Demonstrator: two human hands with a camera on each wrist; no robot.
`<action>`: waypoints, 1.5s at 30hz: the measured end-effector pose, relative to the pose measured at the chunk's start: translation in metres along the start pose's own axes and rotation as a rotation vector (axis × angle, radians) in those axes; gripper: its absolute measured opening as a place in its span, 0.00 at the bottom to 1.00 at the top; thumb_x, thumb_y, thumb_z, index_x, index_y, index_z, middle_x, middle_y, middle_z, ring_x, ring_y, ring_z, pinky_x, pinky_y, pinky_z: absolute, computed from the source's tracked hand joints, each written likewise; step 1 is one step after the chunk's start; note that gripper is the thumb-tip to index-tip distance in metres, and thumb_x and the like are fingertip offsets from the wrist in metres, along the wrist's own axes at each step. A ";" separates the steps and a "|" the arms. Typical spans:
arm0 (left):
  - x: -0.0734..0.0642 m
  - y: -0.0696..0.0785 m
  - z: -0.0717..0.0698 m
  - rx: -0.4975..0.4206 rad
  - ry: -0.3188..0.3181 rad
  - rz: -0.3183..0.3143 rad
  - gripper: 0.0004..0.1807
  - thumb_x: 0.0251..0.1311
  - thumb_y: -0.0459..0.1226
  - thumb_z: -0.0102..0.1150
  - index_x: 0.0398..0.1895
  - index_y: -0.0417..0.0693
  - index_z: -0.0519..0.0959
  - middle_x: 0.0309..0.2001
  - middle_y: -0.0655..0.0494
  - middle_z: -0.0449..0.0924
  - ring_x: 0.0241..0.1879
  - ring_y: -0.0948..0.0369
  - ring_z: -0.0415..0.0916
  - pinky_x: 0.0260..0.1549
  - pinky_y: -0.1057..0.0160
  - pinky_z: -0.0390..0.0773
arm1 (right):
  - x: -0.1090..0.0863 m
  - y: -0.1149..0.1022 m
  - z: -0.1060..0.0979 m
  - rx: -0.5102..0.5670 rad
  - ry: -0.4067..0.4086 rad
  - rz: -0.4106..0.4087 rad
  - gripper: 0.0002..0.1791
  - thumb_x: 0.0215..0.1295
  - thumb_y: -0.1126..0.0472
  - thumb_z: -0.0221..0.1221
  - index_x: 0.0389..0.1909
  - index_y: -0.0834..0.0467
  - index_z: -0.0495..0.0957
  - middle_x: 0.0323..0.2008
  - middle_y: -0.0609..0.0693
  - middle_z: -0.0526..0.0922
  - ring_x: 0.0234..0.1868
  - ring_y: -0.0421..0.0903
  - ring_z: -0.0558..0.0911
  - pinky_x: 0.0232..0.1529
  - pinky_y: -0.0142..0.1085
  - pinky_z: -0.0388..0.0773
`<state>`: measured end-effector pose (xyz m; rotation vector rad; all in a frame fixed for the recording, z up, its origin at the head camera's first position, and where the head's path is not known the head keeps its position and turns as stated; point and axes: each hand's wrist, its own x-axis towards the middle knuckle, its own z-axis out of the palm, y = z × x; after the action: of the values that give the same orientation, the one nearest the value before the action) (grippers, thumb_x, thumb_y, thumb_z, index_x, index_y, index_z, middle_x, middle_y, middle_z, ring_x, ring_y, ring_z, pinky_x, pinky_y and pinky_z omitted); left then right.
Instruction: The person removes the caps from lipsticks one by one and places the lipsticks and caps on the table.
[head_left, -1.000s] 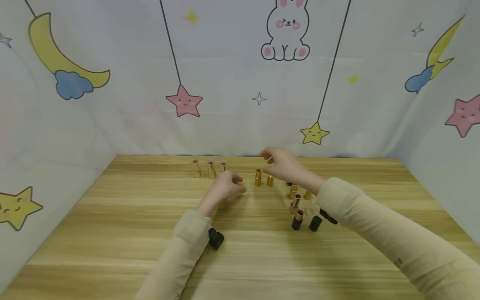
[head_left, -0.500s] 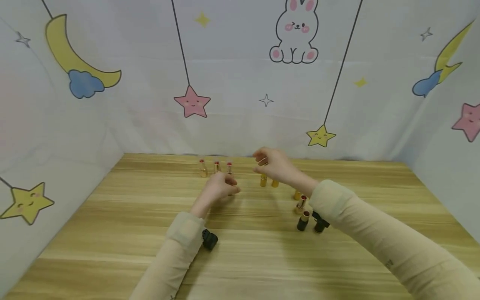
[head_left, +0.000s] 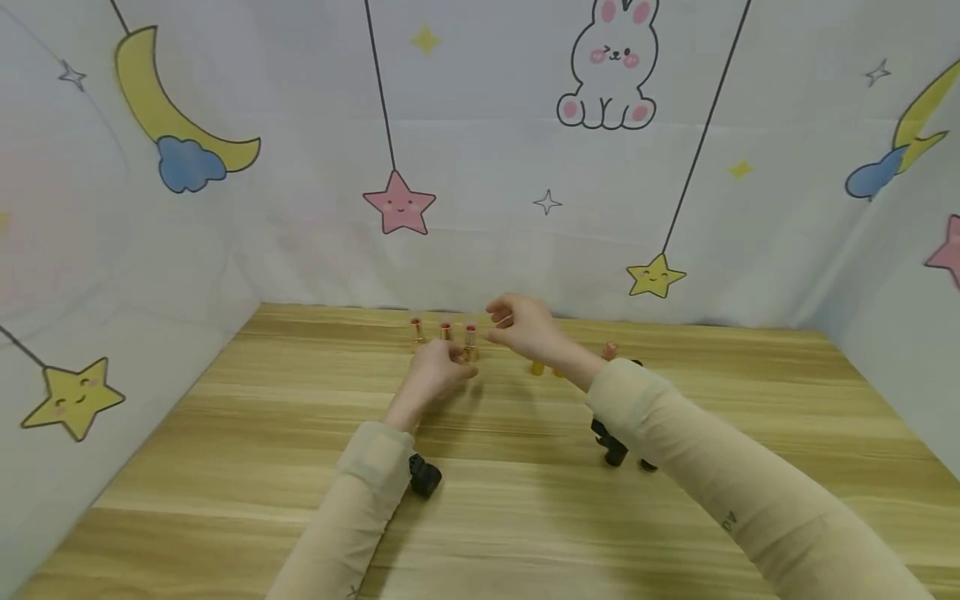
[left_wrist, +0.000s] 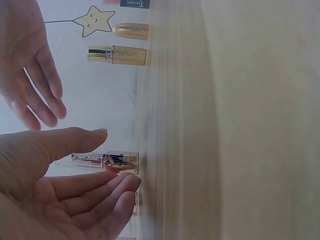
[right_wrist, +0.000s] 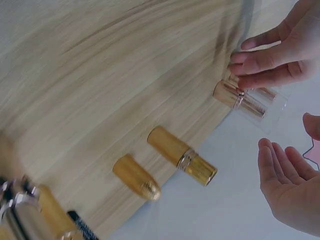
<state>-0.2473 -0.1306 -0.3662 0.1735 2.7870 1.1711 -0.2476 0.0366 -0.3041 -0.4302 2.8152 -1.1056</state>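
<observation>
Three lipsticks with red bullets stand in a row at the back of the table; the rightmost lipstick (head_left: 471, 340) has a clear cap and a rose-gold base. My left hand (head_left: 435, 371) is right beside that lipstick, thumb and loosely bent fingers spread apart near it; they overlap it in the left wrist view, where the clear-capped lipstick (left_wrist: 107, 161) shows between thumb and fingers. My right hand (head_left: 528, 329) hovers just to its right, fingers relaxed with nothing between them. Below my right wrist stand a gold lipstick (right_wrist: 182, 155) and its gold cap (right_wrist: 136, 176), apart from each other.
More lipsticks and caps, some black like the black piece (head_left: 615, 450), stand at the right, partly hidden by my right sleeve (head_left: 675, 433). A white printed cloth (head_left: 480, 275) rises behind the wooden table (head_left: 495, 517) and at both sides.
My right hand has moved left, from over the gold lipstick to near the row of clear-capped ones. My left hand has come closer to the rightmost of that row. The head view has turned slightly left.
</observation>
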 end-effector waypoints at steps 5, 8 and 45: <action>0.003 -0.002 0.000 -0.025 0.014 0.044 0.13 0.57 0.37 0.64 0.21 0.41 0.72 0.14 0.60 0.58 0.17 0.64 0.54 0.20 0.67 0.57 | 0.011 -0.001 0.013 0.033 0.021 0.021 0.26 0.65 0.59 0.60 0.62 0.61 0.70 0.58 0.59 0.76 0.59 0.54 0.76 0.57 0.44 0.76; 0.004 -0.003 0.001 -0.032 0.019 0.043 0.10 0.57 0.37 0.64 0.28 0.39 0.77 0.17 0.58 0.64 0.18 0.64 0.56 0.21 0.67 0.60 | 0.016 -0.001 0.020 0.055 0.038 0.030 0.25 0.65 0.60 0.60 0.62 0.61 0.69 0.57 0.59 0.76 0.60 0.55 0.76 0.57 0.45 0.76; 0.026 -0.004 0.025 0.035 0.275 0.098 0.05 0.51 0.32 0.65 0.32 0.40 0.85 0.31 0.46 0.87 0.33 0.53 0.82 0.33 0.58 0.78 | 0.030 0.013 0.056 0.086 0.252 0.051 0.12 0.63 0.62 0.61 0.47 0.59 0.79 0.44 0.56 0.85 0.48 0.52 0.84 0.49 0.44 0.79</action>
<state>-0.2693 -0.1120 -0.3879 0.1645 3.0702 1.2558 -0.2691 0.0001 -0.3531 -0.2241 2.9546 -1.3524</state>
